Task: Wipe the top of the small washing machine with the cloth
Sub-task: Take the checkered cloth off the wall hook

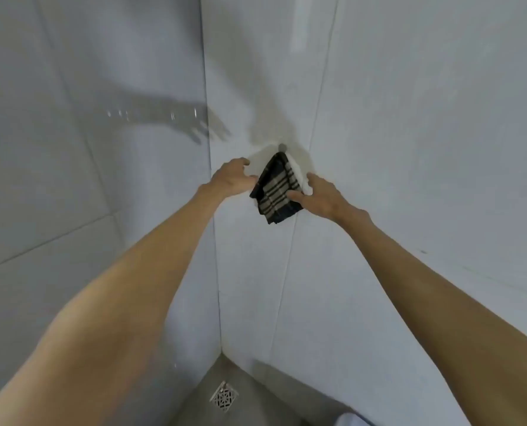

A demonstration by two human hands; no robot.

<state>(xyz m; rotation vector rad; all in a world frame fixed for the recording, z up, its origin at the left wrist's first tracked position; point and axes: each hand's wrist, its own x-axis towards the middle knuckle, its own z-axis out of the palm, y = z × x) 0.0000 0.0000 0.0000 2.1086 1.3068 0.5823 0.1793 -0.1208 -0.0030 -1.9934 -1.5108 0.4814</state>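
Dark checked cloth (276, 189) with beige stripes hangs from a small hook (282, 146) on the pale tiled wall (409, 118), close to the corner.

Both bare arms reach up to it. Right hand (322, 196) has its thumb pressed on the cloth's lower front while its fingers curl behind the right edge, pinching the fabric. Left hand (233, 178) is loosely curled, fingertips at the cloth's left edge; whether it grips cannot be told. Far below, a square metal drain grate (224, 396) sits in the grey floor (256, 392).
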